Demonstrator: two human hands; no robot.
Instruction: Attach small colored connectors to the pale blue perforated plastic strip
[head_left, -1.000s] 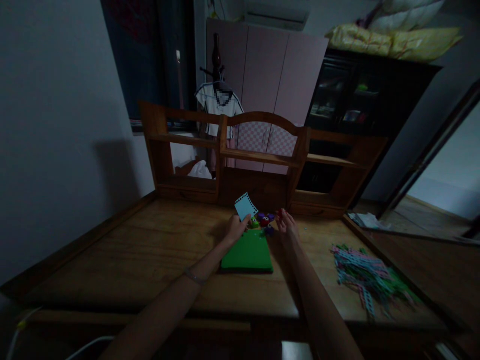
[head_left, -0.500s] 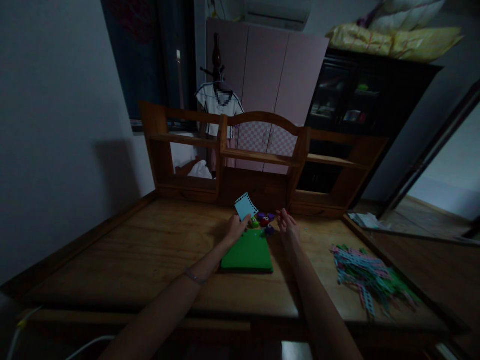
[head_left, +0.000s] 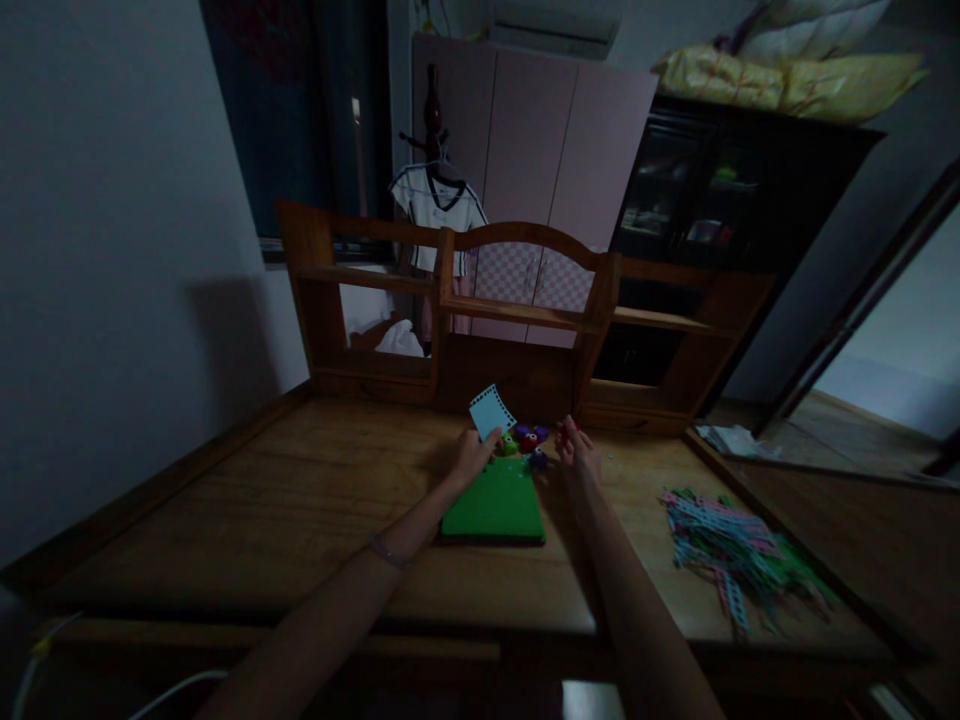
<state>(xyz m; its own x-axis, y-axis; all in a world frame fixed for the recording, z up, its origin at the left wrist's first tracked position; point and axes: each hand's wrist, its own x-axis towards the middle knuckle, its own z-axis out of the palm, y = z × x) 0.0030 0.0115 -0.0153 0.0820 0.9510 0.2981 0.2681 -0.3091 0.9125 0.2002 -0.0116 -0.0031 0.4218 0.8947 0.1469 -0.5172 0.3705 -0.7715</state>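
Observation:
Pinched in my left hand (head_left: 471, 458) is a light blue sheet (head_left: 491, 412) with dark square notches along two opposite edges. My right hand (head_left: 579, 455) is closed, its fingertips together around something small and red (head_left: 564, 430) that I cannot make out fully. Between the hands lie several small figures with round eyes: a green one (head_left: 509, 445), a red one (head_left: 529, 441) and a purple one (head_left: 538, 459). Just nearer to me, a flat green pad (head_left: 495, 510) rests on the wooden desk (head_left: 300, 500).
A heap of pink, blue and green notched strips (head_left: 739, 550) lies on the desk's right side. A wooden shelf unit (head_left: 525, 318) stands along the back edge. The wall (head_left: 135, 300) borders the left side. A white cable (head_left: 180, 688) hangs at the lower left.
Almost nothing differs. Both hands stay in place with the sheet and the small red thing; the view has shifted very slightly.

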